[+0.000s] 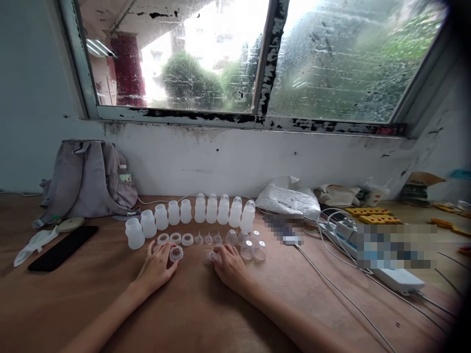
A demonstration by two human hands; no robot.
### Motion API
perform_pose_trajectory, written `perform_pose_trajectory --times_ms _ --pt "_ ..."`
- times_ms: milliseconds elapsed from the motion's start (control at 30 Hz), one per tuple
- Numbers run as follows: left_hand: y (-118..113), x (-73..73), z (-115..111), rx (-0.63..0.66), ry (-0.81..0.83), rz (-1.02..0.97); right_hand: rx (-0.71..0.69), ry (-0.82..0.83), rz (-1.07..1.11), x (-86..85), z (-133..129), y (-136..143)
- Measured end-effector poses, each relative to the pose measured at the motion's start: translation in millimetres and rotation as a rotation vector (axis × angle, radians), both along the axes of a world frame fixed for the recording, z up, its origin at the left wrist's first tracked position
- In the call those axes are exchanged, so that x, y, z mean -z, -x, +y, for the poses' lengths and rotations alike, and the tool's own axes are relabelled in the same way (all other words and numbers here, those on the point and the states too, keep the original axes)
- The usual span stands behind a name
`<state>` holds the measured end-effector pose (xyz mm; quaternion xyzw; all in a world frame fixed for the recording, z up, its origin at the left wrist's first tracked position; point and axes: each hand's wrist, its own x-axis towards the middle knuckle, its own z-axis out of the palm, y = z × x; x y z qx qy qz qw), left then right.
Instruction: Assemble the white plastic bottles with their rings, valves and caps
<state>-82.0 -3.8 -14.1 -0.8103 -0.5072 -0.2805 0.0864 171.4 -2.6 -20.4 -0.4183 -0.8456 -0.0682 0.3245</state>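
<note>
My left hand (157, 264) is closed round a translucent ring (176, 253) in front of a row of similar rings (187, 239). My right hand (228, 264) pinches a small clear nipple piece (211, 255) just above the table. Small clear nipples (208, 238) stand in a row between the rings and several clear domed caps (259, 250). Behind them, open translucent bottles (148, 224) curve along the left, and several capped bottles (223, 209) stand to the right of these.
A grey backpack (86, 179), a black phone (63, 248) and a white cloth (36, 243) lie left. At right are a silvery bag (289, 198), white cables, a power strip (397, 280) and yellow blocks (370, 214). The wall and window rise behind the table (191, 314).
</note>
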Motion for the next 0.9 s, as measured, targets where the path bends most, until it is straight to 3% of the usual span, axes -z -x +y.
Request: perform_pose_trajectory --times_ms 333,900 --pt "8.1 11.0 9.6 -0.055 0.012 0.005 0.109 -0.035 -0.058 -0.1 20.3 13.8" --pt "14.0 10.9 12.3 -0.092 0.034 -0.109 0.271 -0.04 -0.103 -3.8 21.7 15.6"
